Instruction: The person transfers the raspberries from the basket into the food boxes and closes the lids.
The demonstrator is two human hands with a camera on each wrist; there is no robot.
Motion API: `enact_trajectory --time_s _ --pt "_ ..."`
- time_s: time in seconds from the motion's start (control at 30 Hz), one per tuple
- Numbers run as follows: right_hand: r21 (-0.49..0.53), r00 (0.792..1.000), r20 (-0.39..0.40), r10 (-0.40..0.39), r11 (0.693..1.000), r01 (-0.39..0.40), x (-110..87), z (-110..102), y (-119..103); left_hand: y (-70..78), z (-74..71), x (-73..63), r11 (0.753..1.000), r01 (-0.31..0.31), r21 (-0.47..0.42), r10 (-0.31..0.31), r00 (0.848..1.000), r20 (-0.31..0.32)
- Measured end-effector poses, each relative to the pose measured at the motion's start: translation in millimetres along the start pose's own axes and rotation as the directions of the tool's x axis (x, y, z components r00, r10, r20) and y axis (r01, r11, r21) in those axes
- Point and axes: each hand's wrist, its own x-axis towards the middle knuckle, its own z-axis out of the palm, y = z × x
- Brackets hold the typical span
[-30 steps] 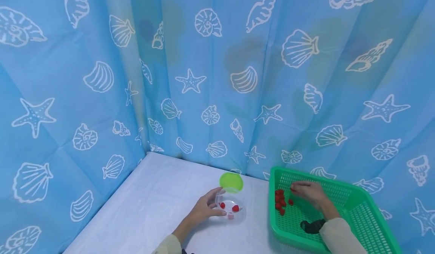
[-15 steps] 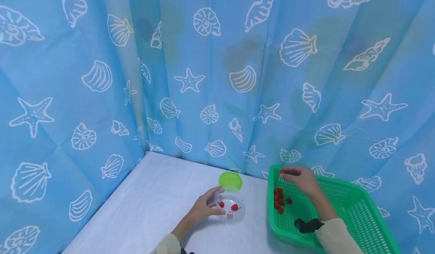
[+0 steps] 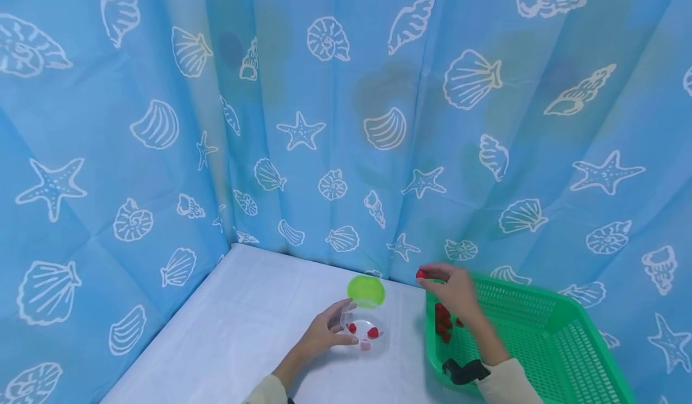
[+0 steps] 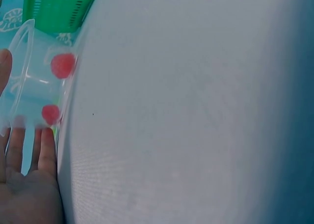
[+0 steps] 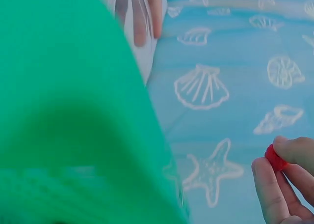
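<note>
My left hand holds a clear plastic container on the white table, thumb in front and fingers around its left side. Two raspberries sit inside; the left wrist view shows them through the clear wall, one raspberry larger-looking than the other. Between thumb and fingertips, my right hand pinches another raspberry above the left rim of a green basket. More raspberries lie in that basket's left end, partly hidden by the right arm.
Just behind the container is a lime-green lid; whether it joins the container I cannot tell. A small pink square shows at the container's front. Shell-patterned blue curtains enclose the white table at back and left.
My right hand has risen from inside the basket and moved left with a raspberry, now over the basket's left rim. The left hand and container have stayed put.
</note>
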Motion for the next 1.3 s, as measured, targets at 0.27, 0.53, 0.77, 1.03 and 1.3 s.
enact_trajectory --time_s 0.27,0.53,0.77,1.03,1.3 --pt "0.051 0.999 -0.038 0.009 0.999 -0.007 -8.1 30.5 -23.5 -3.0 -2.9 2.2 1.0 0.019 -0.013 -0.02 0.999 -0.033" --pt "0.042 0.995 -0.099 0.005 0.999 0.0 -24.3 73.7 -39.2 -4.3 -3.7 1.5 1.0 0.016 -0.013 -0.016 0.999 -0.047" --pt "-0.066 0.99 -0.138 0.021 0.997 -0.03 -39.8 108.8 -40.1 -5.8 -2.6 1.9 1.0 0.005 -0.018 -0.006 0.999 -0.05" --pt "0.032 0.992 -0.125 0.002 0.999 0.002 -49.1 141.7 -19.1 -6.0 -1.8 0.7 0.999 -0.022 -0.024 0.022 0.999 -0.028" --pt "0.012 0.996 -0.091 -0.009 1.0 0.01 -51.8 150.5 -4.5 -3.2 1.0 -0.9 1.0 -0.016 -0.013 0.016 1.0 -0.026"
